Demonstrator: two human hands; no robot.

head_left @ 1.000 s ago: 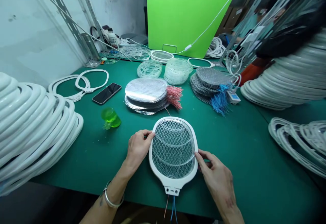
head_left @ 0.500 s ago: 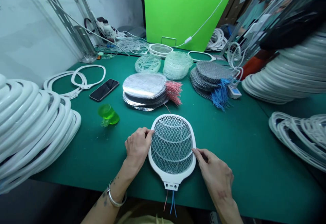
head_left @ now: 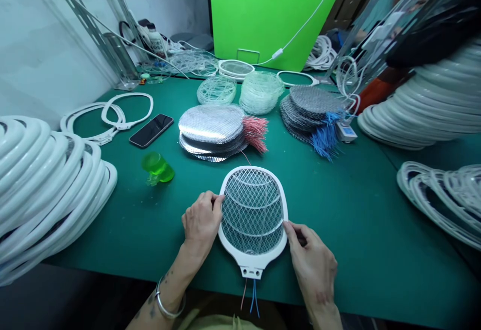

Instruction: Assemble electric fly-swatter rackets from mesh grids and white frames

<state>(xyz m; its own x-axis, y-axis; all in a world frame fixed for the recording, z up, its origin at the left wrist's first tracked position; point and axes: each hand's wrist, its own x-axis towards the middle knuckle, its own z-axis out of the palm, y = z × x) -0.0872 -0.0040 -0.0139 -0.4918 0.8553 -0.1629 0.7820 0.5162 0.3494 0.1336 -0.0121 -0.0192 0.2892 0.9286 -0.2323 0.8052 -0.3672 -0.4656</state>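
In front of me a white mosquito swatter head (head_left: 252, 261) with a metal mesh lies on the green table, its neck pointing toward me. One red wire and blue wires (head_left: 254, 297) hang from the neck over the table edge. My left hand (head_left: 203, 217) pinches the left rim between thumb and bent fingers. On the opposite rim, lower down, my right hand (head_left: 311, 255) grips the frame with thumb and fingertips. Just beyond lies a stack of silvery mesh sheets (head_left: 211, 125) with red wires (head_left: 256, 132). Further right sit darker mesh sheets (head_left: 311, 104) with blue wires (head_left: 325, 140).
Tall stacks of white frames stand at left (head_left: 48, 185) and right (head_left: 432, 99), with more frames (head_left: 447, 200) nearer right. A phone (head_left: 151, 130), a green translucent piece (head_left: 158, 167) and clear plastic rings (head_left: 261, 92) lie on the table (head_left: 361, 250). A green board (head_left: 274, 14) stands behind.
My right hand has turned slightly, with its wrist shifted left and the fingers more curled at the rim. My left hand still grips the left rim, and the view has shifted a little.
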